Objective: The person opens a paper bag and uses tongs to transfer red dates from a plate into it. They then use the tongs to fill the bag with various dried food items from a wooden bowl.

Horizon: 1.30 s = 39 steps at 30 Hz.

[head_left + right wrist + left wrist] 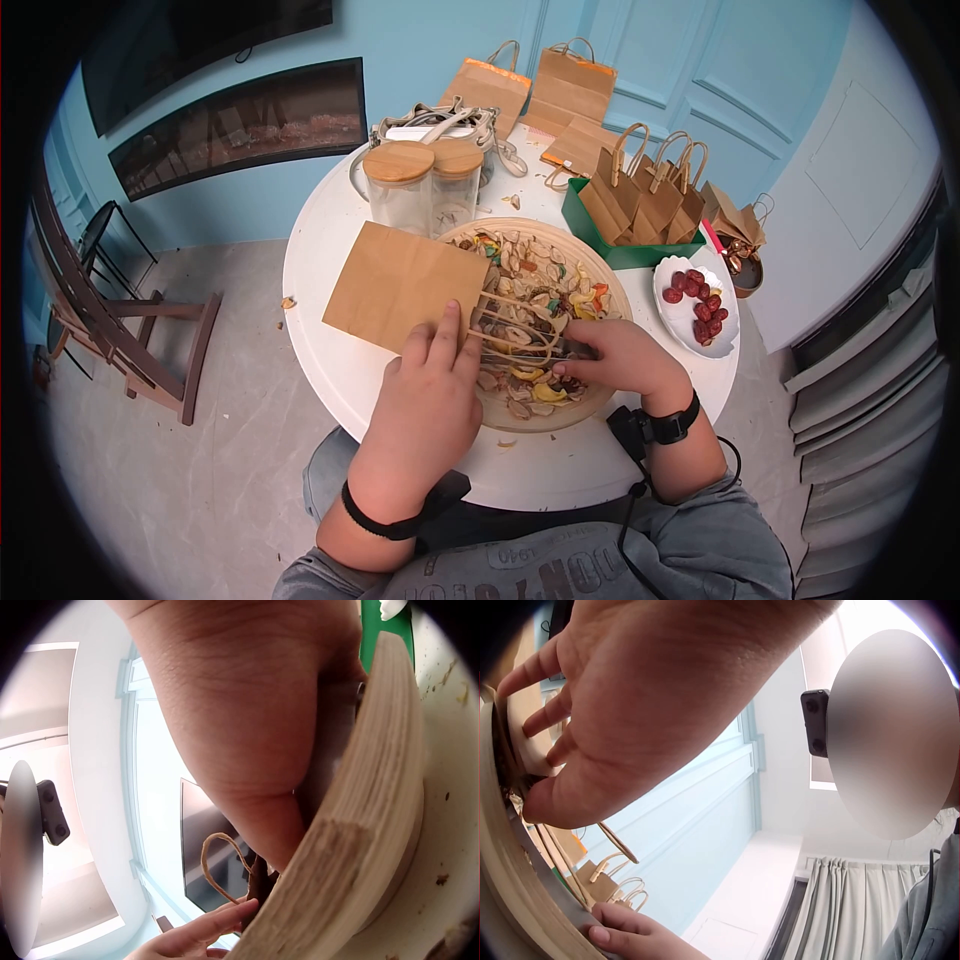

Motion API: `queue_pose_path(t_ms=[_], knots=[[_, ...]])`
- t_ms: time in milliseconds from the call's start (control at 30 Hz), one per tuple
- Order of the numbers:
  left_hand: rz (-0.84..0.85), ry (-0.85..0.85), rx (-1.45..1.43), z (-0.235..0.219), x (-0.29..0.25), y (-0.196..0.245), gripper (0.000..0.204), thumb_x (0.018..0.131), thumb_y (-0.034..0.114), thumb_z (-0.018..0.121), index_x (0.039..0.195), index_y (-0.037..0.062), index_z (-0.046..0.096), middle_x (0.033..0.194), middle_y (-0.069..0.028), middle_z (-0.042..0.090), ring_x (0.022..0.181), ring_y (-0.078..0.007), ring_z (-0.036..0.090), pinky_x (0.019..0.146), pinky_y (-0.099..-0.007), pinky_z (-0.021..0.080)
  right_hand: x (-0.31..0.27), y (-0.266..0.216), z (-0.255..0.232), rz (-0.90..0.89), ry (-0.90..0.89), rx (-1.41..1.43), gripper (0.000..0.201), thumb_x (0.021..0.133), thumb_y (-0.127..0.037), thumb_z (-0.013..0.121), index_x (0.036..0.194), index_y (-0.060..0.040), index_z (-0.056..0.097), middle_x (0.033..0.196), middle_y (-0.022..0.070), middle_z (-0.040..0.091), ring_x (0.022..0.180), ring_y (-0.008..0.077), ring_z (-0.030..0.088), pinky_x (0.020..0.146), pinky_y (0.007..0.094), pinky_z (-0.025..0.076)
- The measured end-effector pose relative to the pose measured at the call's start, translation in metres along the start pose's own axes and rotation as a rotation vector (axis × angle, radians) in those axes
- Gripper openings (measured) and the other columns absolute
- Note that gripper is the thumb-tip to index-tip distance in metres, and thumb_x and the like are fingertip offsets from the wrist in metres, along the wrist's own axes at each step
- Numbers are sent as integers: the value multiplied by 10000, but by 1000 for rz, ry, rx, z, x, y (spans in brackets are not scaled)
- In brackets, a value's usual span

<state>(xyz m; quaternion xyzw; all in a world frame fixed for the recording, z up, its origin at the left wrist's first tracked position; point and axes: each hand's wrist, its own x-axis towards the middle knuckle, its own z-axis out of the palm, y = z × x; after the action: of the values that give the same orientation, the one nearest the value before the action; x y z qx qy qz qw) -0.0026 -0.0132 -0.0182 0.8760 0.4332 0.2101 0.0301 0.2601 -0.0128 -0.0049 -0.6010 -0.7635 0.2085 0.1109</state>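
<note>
A brown kraft paper bag (pixel 405 285) lies flat on its side over a round woven tray (pixel 618 300), its twisted-cord handles (pixel 525 340) trailing right. My left hand (pixel 425 400) holds the bag near its mouth, fingers stretched across the upper panel; its thumb shows in the left wrist view. Opposite the mouth, my right hand (pixel 620 355) sits low over the tray, thumb and forefinger around a thin grey, shiny tool (pixel 551 874) whose kind I cannot tell. Under both hands, the tray carries dried pods, petals and peel pieces (pixel 545 265).
Two glass jars with wooden lids (pixel 398 165) stand behind the bag. At the back right, a green box (pixel 630 250) holds several small paper bags. A white scalloped dish (pixel 675 310) with red dates lies right of the tray. More paper bags (pixel 575 85) stand along the back.
</note>
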Motion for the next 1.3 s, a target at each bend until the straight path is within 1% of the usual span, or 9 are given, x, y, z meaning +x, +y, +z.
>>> queue_pose_path(t_ms=[167,333,567,667,833,867,933,1033,1300], knots=[[-4,-3,2,1,0,2,602,755,75,616,1350,10,550,1469,-211,443,1265,-382,478,995,-443,474,0,-1,-1,3,-4,5,391,844,-420,723,881,-62,572,739,126,617,723,339,619,643,415,470],[68,-26,-10,6,-1,9,589,782,99,615,1363,29,546,1412,-175,522,1261,-346,498,982,-446,476,0,0,1,-9,17,5,386,833,-411,731,881,-62,572,740,126,617,725,339,619,640,415,469],[112,-61,-24,9,-2,11,593,798,120,619,1379,39,535,1394,-160,543,1260,-341,505,983,-440,473,1,2,1,-7,13,11,384,834,-406,733,877,-62,568,736,126,614,721,337,616,637,412,468],[88,-78,-61,3,-2,7,594,799,121,618,1382,42,532,1397,-152,542,1280,-341,491,1001,-441,458,0,1,1,-7,6,7,383,835,-406,732,875,-62,569,735,124,615,718,333,618,637,409,469],[59,-50,-60,-8,-4,4,604,801,118,618,1396,66,527,1426,-143,520,1349,-351,424,1088,-466,367,0,3,1,-27,17,25,380,838,-401,734,869,-59,571,735,123,618,713,328,621,637,405,469],[61,-50,-59,-8,-4,4,604,801,118,618,1396,66,527,1426,-143,520,1349,-351,424,1088,-466,367,0,3,1,-26,19,26,380,838,-401,734,869,-59,571,735,123,618,713,328,621,637,405,469],[56,-55,-35,-7,-4,4,604,806,122,616,1402,87,527,1443,-149,502,1388,-371,380,1123,-505,319,0,3,1,-22,15,24,379,839,-399,735,867,-58,571,733,123,619,712,325,622,634,402,468],[58,-58,-24,-5,-4,4,597,809,124,614,1400,98,531,1453,-153,490,1415,-387,345,1141,-537,288,0,3,2,-22,20,23,381,840,-400,735,867,-56,572,732,121,620,706,320,622,632,398,467],[41,-71,-15,-1,-4,0,592,805,128,616,1391,99,536,1463,-165,476,1417,-392,347,1150,-547,274,0,2,0,-3,3,25,383,845,-402,732,868,-54,574,724,119,621,696,312,622,634,392,468]])
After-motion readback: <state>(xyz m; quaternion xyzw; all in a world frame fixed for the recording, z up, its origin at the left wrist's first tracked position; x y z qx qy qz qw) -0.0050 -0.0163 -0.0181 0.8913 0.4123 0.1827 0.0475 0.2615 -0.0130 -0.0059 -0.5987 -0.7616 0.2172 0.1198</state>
